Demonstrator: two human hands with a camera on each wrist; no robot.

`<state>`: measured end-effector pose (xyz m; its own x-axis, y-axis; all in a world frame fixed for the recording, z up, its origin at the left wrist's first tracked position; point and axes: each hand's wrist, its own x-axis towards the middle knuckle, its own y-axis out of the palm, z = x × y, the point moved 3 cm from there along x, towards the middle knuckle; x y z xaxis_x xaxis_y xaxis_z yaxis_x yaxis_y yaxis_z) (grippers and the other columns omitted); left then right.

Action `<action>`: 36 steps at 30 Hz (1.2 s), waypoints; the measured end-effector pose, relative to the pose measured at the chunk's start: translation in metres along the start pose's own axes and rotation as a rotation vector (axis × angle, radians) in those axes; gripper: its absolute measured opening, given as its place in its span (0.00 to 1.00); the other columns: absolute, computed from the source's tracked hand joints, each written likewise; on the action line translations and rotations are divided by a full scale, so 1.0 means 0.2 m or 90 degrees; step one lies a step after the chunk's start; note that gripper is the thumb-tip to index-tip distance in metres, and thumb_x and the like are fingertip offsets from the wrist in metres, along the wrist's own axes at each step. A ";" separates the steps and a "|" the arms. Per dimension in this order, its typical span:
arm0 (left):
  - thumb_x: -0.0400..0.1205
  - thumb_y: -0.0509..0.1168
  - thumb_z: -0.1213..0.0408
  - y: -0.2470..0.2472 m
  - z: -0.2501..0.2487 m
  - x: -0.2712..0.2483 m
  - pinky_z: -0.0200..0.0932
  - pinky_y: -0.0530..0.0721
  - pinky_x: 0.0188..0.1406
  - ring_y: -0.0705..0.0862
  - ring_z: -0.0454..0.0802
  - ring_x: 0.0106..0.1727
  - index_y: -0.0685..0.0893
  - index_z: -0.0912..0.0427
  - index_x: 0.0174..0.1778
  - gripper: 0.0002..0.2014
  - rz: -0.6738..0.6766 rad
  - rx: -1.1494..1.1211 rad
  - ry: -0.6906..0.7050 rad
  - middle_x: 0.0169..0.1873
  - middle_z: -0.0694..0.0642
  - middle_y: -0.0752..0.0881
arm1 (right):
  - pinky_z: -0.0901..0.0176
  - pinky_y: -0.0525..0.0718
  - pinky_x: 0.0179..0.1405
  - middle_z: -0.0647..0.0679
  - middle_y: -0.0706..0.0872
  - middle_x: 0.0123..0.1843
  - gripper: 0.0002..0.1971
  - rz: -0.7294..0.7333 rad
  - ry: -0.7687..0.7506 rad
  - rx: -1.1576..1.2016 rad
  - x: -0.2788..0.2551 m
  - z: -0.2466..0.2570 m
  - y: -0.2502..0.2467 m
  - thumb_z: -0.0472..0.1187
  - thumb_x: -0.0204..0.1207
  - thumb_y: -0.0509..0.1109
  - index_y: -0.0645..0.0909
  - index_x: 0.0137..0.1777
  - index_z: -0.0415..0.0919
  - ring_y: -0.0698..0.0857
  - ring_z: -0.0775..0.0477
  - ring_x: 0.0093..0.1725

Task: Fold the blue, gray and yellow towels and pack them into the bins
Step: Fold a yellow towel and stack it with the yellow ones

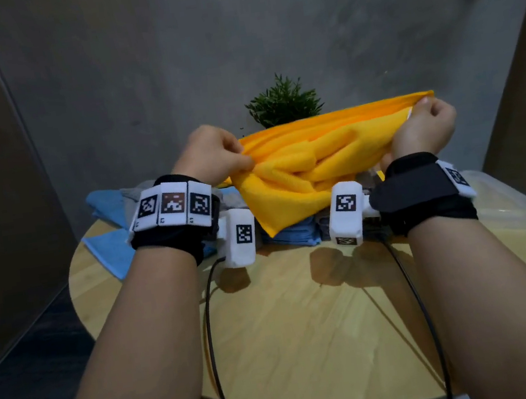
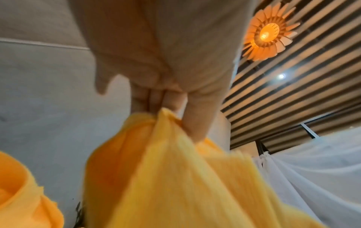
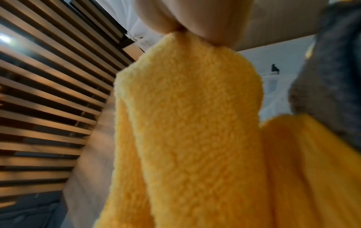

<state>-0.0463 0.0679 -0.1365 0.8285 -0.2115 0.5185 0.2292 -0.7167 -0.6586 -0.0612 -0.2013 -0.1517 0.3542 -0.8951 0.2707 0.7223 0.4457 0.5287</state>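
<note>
A yellow towel [image 1: 303, 163] hangs bunched in the air above the round wooden table [image 1: 304, 321]. My left hand [image 1: 219, 155] pinches its left corner, seen close in the left wrist view as yellow towel [image 2: 175, 177] under my left hand [image 2: 166, 95]. My right hand [image 1: 426, 131] grips the towel's upper right corner; the right wrist view shows the yellow towel [image 3: 187, 123] hanging from my right hand [image 3: 191, 23]. Beneath lie a blue towel [image 1: 108, 226] and a gray towel [image 1: 130, 193], partly hidden. A gray towel [image 3: 332, 77] shows at the right.
A clear plastic bin [image 1: 516, 202] sits at the table's right edge. A small green plant [image 1: 282, 103] stands at the back against the gray wall. A folded blue towel [image 1: 296, 236] lies under the yellow one. Cables run from both wrists over the table's front.
</note>
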 end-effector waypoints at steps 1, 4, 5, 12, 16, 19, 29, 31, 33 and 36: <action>0.74 0.71 0.68 -0.02 -0.01 0.00 0.42 0.78 0.46 0.80 0.47 0.35 0.86 0.63 0.37 0.02 -0.087 0.022 0.020 0.34 0.57 0.84 | 0.67 0.76 0.48 0.51 0.80 0.48 0.06 0.003 -0.022 0.024 -0.01 0.03 0.01 0.38 0.86 0.58 0.76 0.53 0.41 0.78 0.55 0.47; 0.76 0.67 0.66 -0.09 -0.04 -0.01 0.55 0.57 0.79 0.81 0.56 0.56 0.86 0.65 0.46 0.08 -0.359 0.112 0.097 0.50 0.61 0.85 | 0.68 0.78 0.44 0.54 0.78 0.40 0.09 0.031 -0.094 0.074 -0.03 0.13 0.04 0.38 0.85 0.59 0.73 0.43 0.48 0.77 0.60 0.39; 0.77 0.65 0.66 -0.11 -0.04 -0.02 0.57 0.52 0.79 0.80 0.57 0.57 0.85 0.65 0.47 0.08 -0.417 0.136 0.117 0.52 0.61 0.84 | 0.68 0.77 0.43 0.54 0.77 0.39 0.10 0.039 -0.106 0.078 -0.04 0.13 0.05 0.38 0.85 0.59 0.73 0.42 0.48 0.76 0.61 0.38; 0.79 0.66 0.56 0.03 0.15 0.04 0.65 0.63 0.75 0.78 0.61 0.66 0.84 0.52 0.58 0.13 0.006 0.217 -0.127 0.61 0.60 0.84 | 0.66 0.78 0.52 0.50 0.79 0.51 0.11 -0.044 -0.004 0.023 0.06 -0.03 -0.04 0.39 0.86 0.56 0.76 0.60 0.38 0.80 0.53 0.52; 0.80 0.67 0.59 0.13 0.15 0.04 0.51 0.77 0.56 0.80 0.60 0.59 0.87 0.59 0.55 0.12 0.188 0.187 -0.066 0.58 0.63 0.84 | 0.67 0.76 0.50 0.50 0.77 0.52 0.12 -0.037 0.014 -0.016 0.09 -0.08 -0.06 0.40 0.87 0.55 0.76 0.63 0.36 0.78 0.54 0.51; 0.80 0.67 0.57 0.12 0.17 0.03 0.47 0.74 0.42 0.78 0.57 0.48 0.85 0.62 0.42 0.10 0.212 0.189 -0.082 0.44 0.64 0.82 | 0.74 0.73 0.39 0.50 0.77 0.51 0.13 -0.043 0.006 -0.045 0.10 -0.10 -0.06 0.39 0.86 0.55 0.76 0.63 0.35 0.77 0.54 0.50; 0.75 0.69 0.56 -0.10 0.19 0.01 0.43 0.60 0.24 0.64 0.51 0.25 0.67 0.57 0.20 0.22 -0.239 0.061 -0.127 0.20 0.54 0.66 | 0.73 0.73 0.36 0.50 0.77 0.49 0.12 -0.075 0.020 -0.049 0.11 -0.13 -0.08 0.39 0.86 0.57 0.77 0.62 0.33 0.77 0.54 0.47; 0.77 0.67 0.57 -0.11 0.19 0.01 0.44 0.60 0.24 0.64 0.50 0.24 0.67 0.57 0.20 0.22 -0.249 0.045 -0.132 0.20 0.54 0.66 | 0.72 0.75 0.37 0.50 0.77 0.50 0.13 -0.077 0.028 -0.052 0.11 -0.13 -0.08 0.39 0.86 0.57 0.77 0.62 0.34 0.77 0.54 0.48; 0.78 0.66 0.59 -0.11 0.22 0.03 0.44 0.62 0.28 0.65 0.53 0.28 0.68 0.58 0.21 0.20 -0.235 0.003 -0.128 0.21 0.54 0.66 | 0.76 0.76 0.36 0.50 0.77 0.51 0.13 -0.077 0.042 -0.048 0.12 -0.14 -0.09 0.39 0.86 0.57 0.77 0.63 0.34 0.77 0.55 0.48; 0.72 0.63 0.58 -0.12 0.24 0.03 0.47 0.63 0.32 0.66 0.55 0.32 0.69 0.59 0.22 0.15 -0.247 -0.056 -0.115 0.21 0.54 0.65 | 0.78 0.74 0.34 0.50 0.77 0.51 0.13 -0.075 0.044 -0.046 0.12 -0.14 -0.09 0.39 0.86 0.56 0.76 0.64 0.34 0.76 0.55 0.48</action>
<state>-0.0213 0.1155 -0.1436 0.7678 0.1980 0.6093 0.5026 -0.7759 -0.3813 -0.0494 -0.2309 -0.1782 0.3024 -0.9408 0.1530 0.8010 0.3379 0.4942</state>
